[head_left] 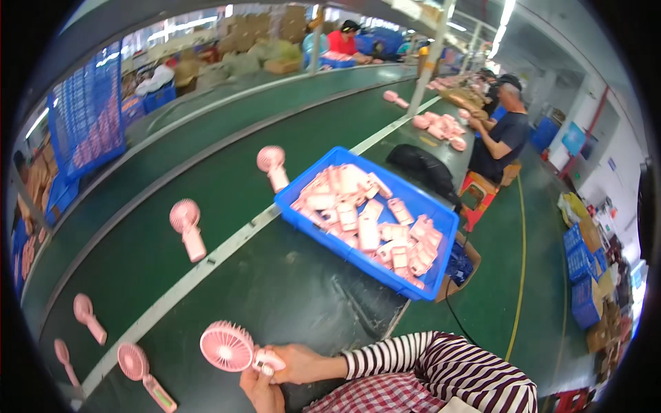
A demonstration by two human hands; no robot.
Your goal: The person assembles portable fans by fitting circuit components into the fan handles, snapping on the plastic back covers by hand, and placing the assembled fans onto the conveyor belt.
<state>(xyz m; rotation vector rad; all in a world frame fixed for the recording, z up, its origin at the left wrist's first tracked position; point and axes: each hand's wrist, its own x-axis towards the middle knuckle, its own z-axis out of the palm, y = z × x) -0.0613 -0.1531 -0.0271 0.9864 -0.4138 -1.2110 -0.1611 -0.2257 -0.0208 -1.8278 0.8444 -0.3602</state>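
Near the bottom of the view I hold a pink handheld fan [227, 346], its round grille pointing left. My right hand [301, 363], in a striped sleeve, is closed around the short handle part. From below, my left hand [262, 394] presses its fingertips against the same handle, by a small pale piece. On the worktop lies another pink fan [133, 362] with its handle opened lengthwise, showing something greenish inside. Beyond my hands stands a blue tray [368, 272] heaped with pink plastic handle parts [368, 233].
Pink fans [184, 217] lie spaced along the green conveyor belt [234, 162], which a pale rail [186, 283] divides from my worktop. A black cloth-like item [421, 167] rests behind the tray. Farther right sits a co-worker [501, 131] beside more pink parts. Blue crates [584, 303] line the wall.
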